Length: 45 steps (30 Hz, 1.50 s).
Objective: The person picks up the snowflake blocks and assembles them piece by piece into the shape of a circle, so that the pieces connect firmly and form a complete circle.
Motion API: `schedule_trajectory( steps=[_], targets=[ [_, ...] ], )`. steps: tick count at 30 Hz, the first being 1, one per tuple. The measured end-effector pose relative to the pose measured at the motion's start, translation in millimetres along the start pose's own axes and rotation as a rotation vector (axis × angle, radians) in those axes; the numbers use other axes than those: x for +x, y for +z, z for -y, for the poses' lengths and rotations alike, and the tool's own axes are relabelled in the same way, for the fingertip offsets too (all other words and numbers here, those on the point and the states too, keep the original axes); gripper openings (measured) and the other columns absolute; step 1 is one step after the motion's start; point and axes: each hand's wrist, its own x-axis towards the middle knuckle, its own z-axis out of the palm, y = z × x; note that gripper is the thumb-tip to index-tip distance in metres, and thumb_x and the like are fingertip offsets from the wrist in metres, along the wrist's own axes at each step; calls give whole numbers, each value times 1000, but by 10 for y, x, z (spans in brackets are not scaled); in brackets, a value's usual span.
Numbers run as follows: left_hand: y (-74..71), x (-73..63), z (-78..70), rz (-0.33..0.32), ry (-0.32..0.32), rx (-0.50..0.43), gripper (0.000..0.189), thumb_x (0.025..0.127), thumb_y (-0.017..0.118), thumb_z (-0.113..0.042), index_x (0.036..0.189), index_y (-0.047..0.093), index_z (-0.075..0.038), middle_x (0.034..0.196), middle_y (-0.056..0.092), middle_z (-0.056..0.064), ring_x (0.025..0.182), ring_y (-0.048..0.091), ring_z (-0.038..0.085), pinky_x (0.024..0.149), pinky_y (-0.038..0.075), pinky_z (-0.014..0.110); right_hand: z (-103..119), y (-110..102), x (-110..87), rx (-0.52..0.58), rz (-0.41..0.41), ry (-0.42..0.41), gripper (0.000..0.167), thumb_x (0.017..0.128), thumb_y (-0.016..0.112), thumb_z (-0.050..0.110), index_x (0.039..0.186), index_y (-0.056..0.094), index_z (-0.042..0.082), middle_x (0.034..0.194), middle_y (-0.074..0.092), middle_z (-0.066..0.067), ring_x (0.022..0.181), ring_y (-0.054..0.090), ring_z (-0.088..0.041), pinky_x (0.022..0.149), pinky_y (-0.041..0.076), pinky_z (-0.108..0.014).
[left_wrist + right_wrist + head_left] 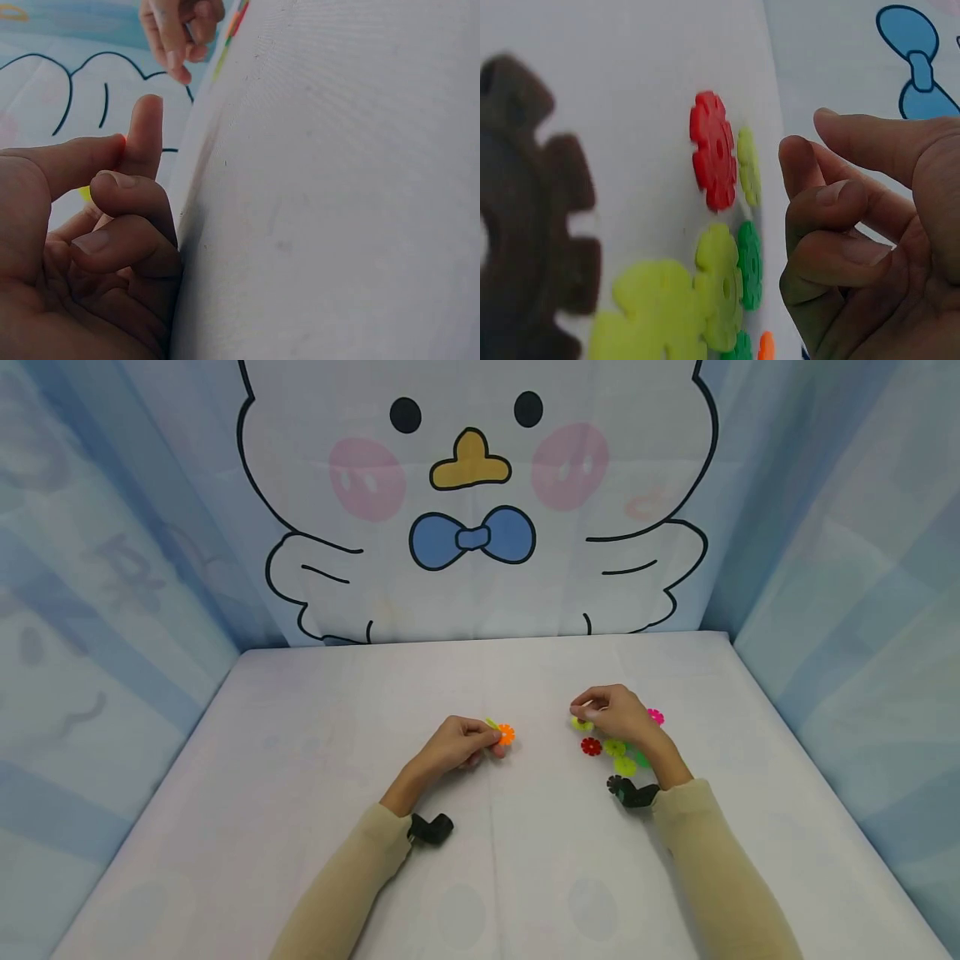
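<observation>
My left hand pinches an orange flower-shaped plastic disc between thumb and index finger, above the middle of the table. A yellow-green disc sits right beside the orange one, seemingly joined to it; the fingers hide much of both. To the right, my right hand hovers over a group of loose discs, with a gap between thumb and index finger and nothing held. Below its fingertips lies a yellow-green disc. A red disc rests nearby, close to more yellow-green discs.
Around my right forearm lie a pink disc, a green disc and a dark disc. A white cloth covers the table. Printed curtains close off the back and both sides.
</observation>
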Motion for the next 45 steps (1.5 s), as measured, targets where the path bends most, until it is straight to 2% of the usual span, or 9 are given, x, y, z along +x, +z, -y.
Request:
schedule_trajectory(
  steps=[6, 15, 21, 33, 45],
  targets=[
    [1, -8, 4, 12, -7, -28, 24, 103, 72, -27, 106, 78, -4, 84, 79, -3, 54, 41, 9, 49, 31, 20, -118, -109, -17, -110, -4, -18, 25, 101, 73, 24, 119, 78, 8, 109, 74, -16, 91, 62, -26, 76, 49, -28],
    [3, -19, -4, 15, 5, -23, 25, 102, 72, -26, 108, 78, -3, 84, 79, -4, 55, 44, 9, 49, 32, 19, -188, -139, 11, -148, 37, 0, 40, 92, 84, 34, 121, 77, 7, 103, 72, -13, 86, 60, -23, 73, 49, -29],
    [6, -15, -4, 15, 3, -14, 23, 102, 71, -24, 109, 78, -3, 83, 79, -4, 55, 46, 9, 49, 33, 19, -179, -120, -3, -161, 37, 23, 45, 90, 86, 39, 122, 76, 10, 101, 71, -11, 85, 60, -22, 72, 47, -29],
    [6, -13, 0, 24, 3, -8, 24, 103, 71, -25, 110, 77, -3, 86, 80, -2, 57, 50, 10, 49, 34, 20, -176, -91, 7, -135, 15, -21, 37, 91, 86, 27, 115, 76, 1, 93, 67, -10, 84, 58, -22, 74, 49, -29],
    [7, -12, 8, 8, 9, 8, 21, 103, 70, -24, 108, 78, -5, 86, 80, -1, 56, 54, 10, 50, 40, 21, -159, -98, 10, -107, -6, -42, 26, 94, 82, 21, 111, 74, 4, 107, 73, -15, 97, 64, -28, 81, 50, -29]
  ],
)
